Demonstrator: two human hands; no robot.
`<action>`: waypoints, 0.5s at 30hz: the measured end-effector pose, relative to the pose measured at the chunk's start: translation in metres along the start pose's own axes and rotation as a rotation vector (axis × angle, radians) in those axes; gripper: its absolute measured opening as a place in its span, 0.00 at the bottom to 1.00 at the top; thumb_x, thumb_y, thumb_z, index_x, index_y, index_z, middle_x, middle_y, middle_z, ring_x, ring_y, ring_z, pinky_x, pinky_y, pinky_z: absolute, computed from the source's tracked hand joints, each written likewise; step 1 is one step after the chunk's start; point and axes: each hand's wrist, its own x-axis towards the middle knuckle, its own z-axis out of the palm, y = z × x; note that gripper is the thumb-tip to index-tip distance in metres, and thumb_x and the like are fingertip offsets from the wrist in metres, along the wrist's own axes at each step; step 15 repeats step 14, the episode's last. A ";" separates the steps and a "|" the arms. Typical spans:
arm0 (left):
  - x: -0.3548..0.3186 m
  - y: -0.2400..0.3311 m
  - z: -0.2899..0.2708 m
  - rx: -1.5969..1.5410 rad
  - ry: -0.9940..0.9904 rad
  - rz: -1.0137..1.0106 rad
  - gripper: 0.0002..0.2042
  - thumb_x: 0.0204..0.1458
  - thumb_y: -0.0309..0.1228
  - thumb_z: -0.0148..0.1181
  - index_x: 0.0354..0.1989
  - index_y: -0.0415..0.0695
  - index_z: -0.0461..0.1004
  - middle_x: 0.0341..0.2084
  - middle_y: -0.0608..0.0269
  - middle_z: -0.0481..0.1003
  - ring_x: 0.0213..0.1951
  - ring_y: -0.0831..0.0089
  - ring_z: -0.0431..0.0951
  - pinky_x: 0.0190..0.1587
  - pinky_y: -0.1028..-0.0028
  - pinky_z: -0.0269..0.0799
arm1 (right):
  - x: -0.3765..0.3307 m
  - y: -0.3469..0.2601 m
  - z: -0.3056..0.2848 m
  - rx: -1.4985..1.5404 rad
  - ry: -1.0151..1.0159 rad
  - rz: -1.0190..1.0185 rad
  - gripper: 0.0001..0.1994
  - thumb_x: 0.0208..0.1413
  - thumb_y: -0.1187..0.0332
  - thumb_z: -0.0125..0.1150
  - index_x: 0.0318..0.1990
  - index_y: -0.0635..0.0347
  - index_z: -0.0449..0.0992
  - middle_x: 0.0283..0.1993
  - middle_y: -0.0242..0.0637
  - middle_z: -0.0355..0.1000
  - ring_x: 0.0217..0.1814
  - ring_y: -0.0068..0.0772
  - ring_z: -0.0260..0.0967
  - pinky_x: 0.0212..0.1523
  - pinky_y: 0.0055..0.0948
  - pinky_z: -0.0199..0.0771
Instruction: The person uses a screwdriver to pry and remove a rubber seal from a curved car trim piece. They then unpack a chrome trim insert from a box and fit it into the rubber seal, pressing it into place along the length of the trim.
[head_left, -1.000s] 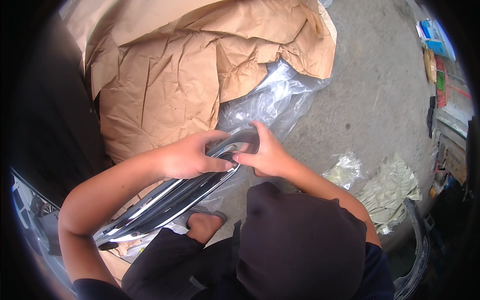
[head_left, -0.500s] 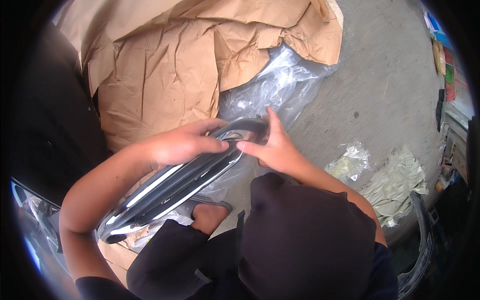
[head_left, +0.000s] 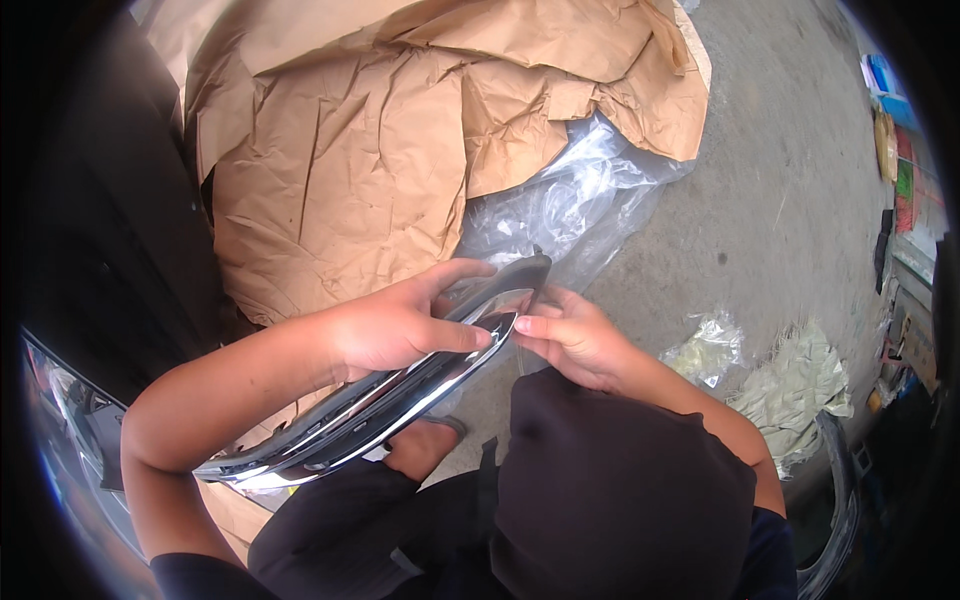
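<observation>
A long black car trim piece with shiny chrome strips point(head_left: 345, 425), like a grille, slants across in front of me from lower left to upper right. My left hand point(head_left: 395, 325) is closed over its upper half, the thumb lying on the chrome and the fingers behind its far edge. Near the tapered upper end, my right hand point(head_left: 575, 340) pinches the near edge with thumb and fingers; some fingertips are hidden behind the part. My left forearm covers part of the trim's far lower end.
Crumpled brown paper point(head_left: 340, 180) spreads ahead, with clear plastic sheeting point(head_left: 545, 210) under its edge. Rightward on the concrete floor lie a crumpled clear wrapper point(head_left: 705, 345), a pale woven sack point(head_left: 795, 390) and a curved dark strip point(head_left: 848, 500). A dark panel point(head_left: 120, 220) stands at left.
The trim has rolled, showing more chrome, and its upper end has shifted slightly right and nearer. My right hand has moved lower, from the tip to the near edge, its fingers now curled.
</observation>
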 end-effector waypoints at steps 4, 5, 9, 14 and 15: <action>0.005 -0.007 0.018 0.104 0.032 0.091 0.36 0.67 0.37 0.64 0.79 0.40 0.56 0.57 0.46 0.75 0.57 0.65 0.75 0.59 0.68 0.72 | 0.006 0.001 0.008 -0.069 -0.099 0.187 0.17 0.66 0.73 0.65 0.60 0.64 0.72 0.61 0.41 0.74 0.66 0.37 0.74 0.72 0.42 0.73; 0.004 -0.008 0.019 0.080 0.033 0.102 0.35 0.67 0.37 0.63 0.78 0.40 0.56 0.57 0.46 0.74 0.58 0.65 0.75 0.59 0.68 0.72 | 0.006 0.000 0.009 -0.079 -0.093 0.174 0.16 0.66 0.74 0.65 0.59 0.64 0.72 0.60 0.40 0.75 0.65 0.36 0.75 0.71 0.42 0.74; -0.001 -0.008 0.020 0.039 0.082 0.124 0.33 0.67 0.34 0.63 0.78 0.43 0.58 0.59 0.50 0.74 0.59 0.67 0.74 0.61 0.69 0.71 | 0.019 -0.001 0.009 -0.114 -0.155 0.114 0.20 0.66 0.77 0.63 0.64 0.61 0.69 0.60 0.39 0.75 0.65 0.36 0.74 0.68 0.42 0.75; -0.012 -0.003 0.018 0.052 0.112 0.110 0.32 0.68 0.31 0.63 0.78 0.44 0.58 0.63 0.54 0.72 0.62 0.70 0.71 0.66 0.69 0.67 | 0.033 0.008 0.005 -0.097 -0.275 0.034 0.23 0.65 0.78 0.62 0.67 0.60 0.66 0.62 0.39 0.74 0.66 0.41 0.73 0.67 0.45 0.75; -0.012 -0.003 0.018 0.052 0.112 0.110 0.32 0.68 0.31 0.63 0.78 0.44 0.58 0.63 0.54 0.72 0.62 0.70 0.71 0.66 0.69 0.67 | 0.033 0.008 0.005 -0.097 -0.275 0.034 0.23 0.65 0.78 0.62 0.67 0.60 0.66 0.62 0.39 0.74 0.66 0.41 0.73 0.67 0.45 0.75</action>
